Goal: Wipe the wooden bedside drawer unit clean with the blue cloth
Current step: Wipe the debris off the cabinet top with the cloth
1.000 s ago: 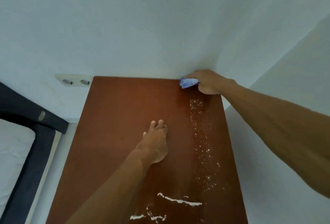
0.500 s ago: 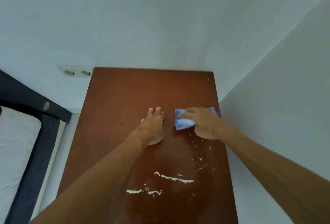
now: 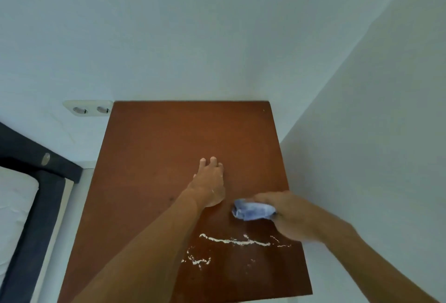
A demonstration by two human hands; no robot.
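Note:
The reddish-brown wooden top of the bedside drawer unit (image 3: 169,148) fills the middle of the view, pushed into a white wall corner. My right hand (image 3: 292,218) is blurred with motion near the right edge and grips the bunched blue cloth (image 3: 253,211), which presses on the wood. My left hand (image 3: 210,182) rests palm down on the middle of the top, fingers together and pointing away. White powdery streaks (image 3: 236,241) and smaller white smears (image 3: 198,260) lie on the wood just in front of the cloth.
A white double wall socket (image 3: 88,109) sits on the back wall at the unit's far left corner. A dark bed frame (image 3: 36,206) with a white mattress (image 3: 12,211) stands at the left. A white wall (image 3: 362,182) runs close along the unit's right side.
My right hand has drawn the cloth from the far right corner toward me along the right side. The scattered white specks there are gone, gathered into the streak. The left hand stayed put.

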